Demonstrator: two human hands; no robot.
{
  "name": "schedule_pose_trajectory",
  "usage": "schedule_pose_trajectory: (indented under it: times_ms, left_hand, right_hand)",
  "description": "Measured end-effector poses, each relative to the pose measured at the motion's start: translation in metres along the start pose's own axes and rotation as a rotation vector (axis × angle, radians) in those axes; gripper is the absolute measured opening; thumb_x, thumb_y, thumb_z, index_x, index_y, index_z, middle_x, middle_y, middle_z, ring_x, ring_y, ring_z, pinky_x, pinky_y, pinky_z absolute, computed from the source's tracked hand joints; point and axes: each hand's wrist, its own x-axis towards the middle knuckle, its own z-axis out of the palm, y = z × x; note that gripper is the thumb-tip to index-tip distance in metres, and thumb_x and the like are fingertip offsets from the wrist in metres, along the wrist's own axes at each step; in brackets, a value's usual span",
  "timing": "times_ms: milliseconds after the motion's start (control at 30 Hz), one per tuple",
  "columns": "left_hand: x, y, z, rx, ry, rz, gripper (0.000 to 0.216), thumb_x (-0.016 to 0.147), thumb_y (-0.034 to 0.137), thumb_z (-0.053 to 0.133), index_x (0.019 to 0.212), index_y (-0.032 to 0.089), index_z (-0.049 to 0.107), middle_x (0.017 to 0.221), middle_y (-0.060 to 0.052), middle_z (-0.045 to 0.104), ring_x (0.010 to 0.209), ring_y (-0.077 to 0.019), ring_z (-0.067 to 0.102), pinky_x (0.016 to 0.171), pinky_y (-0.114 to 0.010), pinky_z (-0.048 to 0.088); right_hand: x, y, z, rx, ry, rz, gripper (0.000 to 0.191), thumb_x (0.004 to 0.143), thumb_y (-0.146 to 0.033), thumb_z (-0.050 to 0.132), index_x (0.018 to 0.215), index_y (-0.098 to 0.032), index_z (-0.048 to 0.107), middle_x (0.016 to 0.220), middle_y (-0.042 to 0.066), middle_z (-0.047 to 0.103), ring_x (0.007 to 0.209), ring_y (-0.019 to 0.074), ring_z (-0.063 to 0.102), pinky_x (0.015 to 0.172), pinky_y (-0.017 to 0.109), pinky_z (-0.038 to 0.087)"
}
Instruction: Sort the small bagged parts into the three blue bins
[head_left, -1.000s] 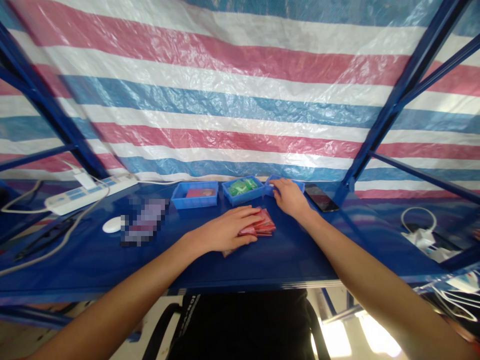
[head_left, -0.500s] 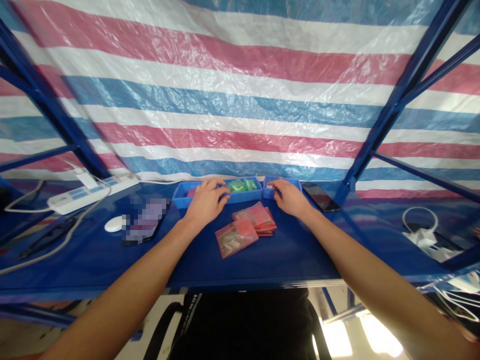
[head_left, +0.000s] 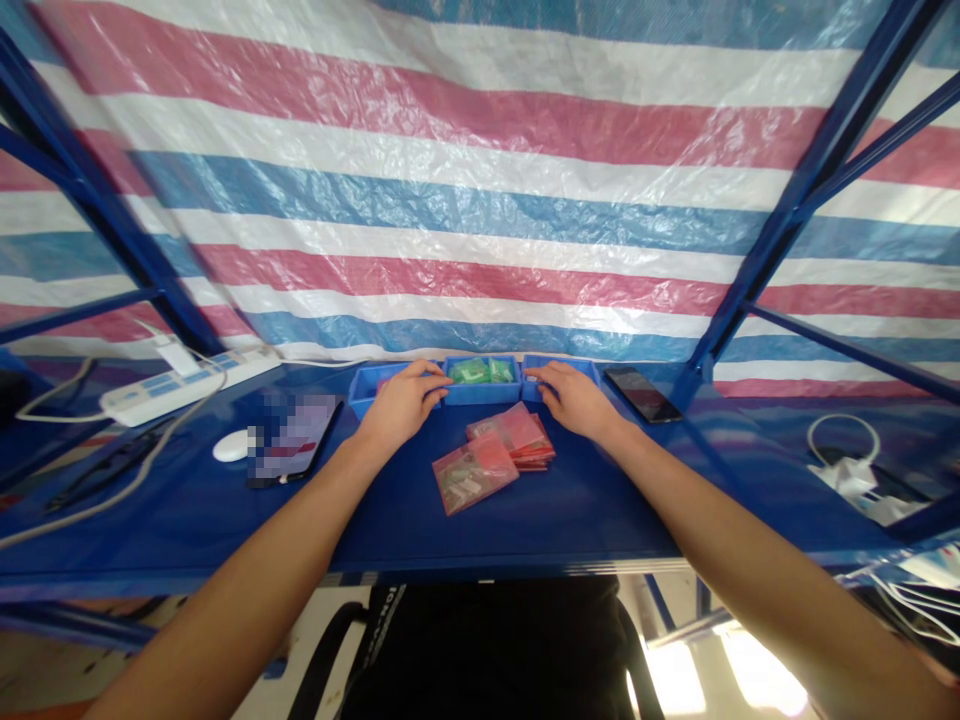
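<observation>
Three small blue bins stand in a row at the back of the blue table. My left hand (head_left: 405, 402) is closed over the front right corner of the left bin (head_left: 363, 388), its fingertips close to the middle bin. Small green packets (head_left: 481, 371) lie in the middle bin (head_left: 481, 395). My right hand (head_left: 576, 402) bends its fingers over the front left part of the right bin (head_left: 594, 369), thumb in front of the wall. The contents of the outer bins are mostly hidden. Red clear bags (head_left: 475, 472) with small parts inside lie in a loose pile between my forearms.
A phone (head_left: 307, 440) and a white mouse (head_left: 231, 446) lie on the left, near a white power strip (head_left: 172, 385) with cables. Another phone (head_left: 642, 394) rests right of the bins. White chargers (head_left: 851, 474) sit at the far right. Striped sheeting hangs behind.
The middle and right bins have shifted slightly left, and the middle bin's left end now shows. My left hand has drawn back a little to the left; my right hand stays at its bin.
</observation>
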Motion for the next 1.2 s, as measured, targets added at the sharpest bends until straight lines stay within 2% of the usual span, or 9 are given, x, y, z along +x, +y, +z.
schedule_pose_trajectory:
  times_ms: [233,433,633,800,867,967,1100,1200]
  left_hand:
    - [0.002,0.007,0.003,-0.060,-0.020,0.036,0.036,0.104,0.035,0.051,0.122,0.026,0.081,0.130,-0.009,0.070,0.106,-0.0241,0.073,0.101,-0.042,0.059]
    - [0.004,-0.001,0.007,-0.131,-0.016,0.067,0.036,0.104,0.031,0.053,0.123,0.025,0.082,0.128,-0.009,0.070,0.096,-0.0219,0.074,0.095,-0.040,0.060]
    - [0.007,-0.005,0.008,-0.142,-0.009,0.081,0.034,0.103,0.030,0.056,0.122,0.025,0.082,0.125,-0.010,0.071,0.099,-0.0240,0.074,0.096,-0.042,0.060]
    - [0.006,0.004,0.011,-0.043,0.071,0.090,0.029,0.099,0.025,0.062,0.119,0.023,0.082,0.123,-0.010,0.071,0.117,-0.0302,0.066,0.111,-0.050,0.052]
    - [0.005,0.012,0.011,-0.022,0.114,0.102,0.027,0.099,0.025,0.063,0.118,0.023,0.081,0.126,-0.011,0.071,0.122,-0.0311,0.062,0.114,-0.052,0.049]
    - [0.003,0.028,0.009,-0.040,0.149,0.145,0.025,0.102,0.027,0.060,0.116,0.022,0.080,0.126,-0.011,0.070,0.123,-0.0295,0.061,0.113,-0.050,0.049]
    - [0.003,0.045,0.008,-0.096,0.131,0.202,0.023,0.102,0.024,0.058,0.113,0.022,0.079,0.122,-0.010,0.071,0.119,-0.0277,0.062,0.111,-0.050,0.049]
    - [0.003,0.050,0.009,-0.124,0.108,0.211,0.021,0.102,0.024,0.060,0.111,0.022,0.079,0.120,-0.010,0.072,0.117,-0.0278,0.063,0.110,-0.050,0.049]
  right_hand:
    - [-0.001,0.003,0.000,-0.030,-0.053,0.015,0.050,0.103,-0.011,0.048,0.148,-0.024,0.067,0.116,0.013,0.071,0.112,0.0275,0.066,0.103,0.040,0.054]
    - [-0.002,0.004,-0.003,-0.006,-0.062,0.015,0.051,0.103,-0.012,0.049,0.149,-0.025,0.067,0.116,0.013,0.071,0.111,0.0275,0.067,0.104,0.040,0.055]
    - [-0.002,0.003,-0.002,-0.008,-0.028,-0.003,0.042,0.106,-0.019,0.052,0.144,-0.024,0.071,0.116,0.013,0.071,0.111,0.0288,0.067,0.104,0.043,0.055]
    - [-0.001,-0.018,-0.015,0.040,0.115,-0.141,0.033,0.104,-0.042,0.064,0.124,-0.022,0.080,0.115,0.014,0.072,0.114,0.0325,0.064,0.109,0.052,0.050]
    - [-0.001,-0.031,-0.020,0.163,0.061,-0.215,0.032,0.103,-0.047,0.067,0.121,-0.024,0.081,0.107,0.011,0.074,0.106,0.0297,0.067,0.103,0.049,0.053]
    - [-0.004,-0.050,-0.020,0.304,-0.028,-0.305,0.038,0.096,-0.053,0.076,0.120,-0.024,0.080,0.109,0.010,0.076,0.106,0.0287,0.067,0.101,0.047,0.053]
    - [-0.007,-0.070,-0.010,0.331,-0.124,-0.409,0.060,0.081,-0.060,0.088,0.128,-0.025,0.077,0.122,0.011,0.074,0.116,0.0309,0.063,0.109,0.050,0.049]
    - [-0.007,-0.077,-0.005,0.317,-0.163,-0.454,0.060,0.080,-0.057,0.090,0.130,-0.026,0.077,0.129,0.010,0.073,0.123,0.0308,0.060,0.114,0.050,0.044]
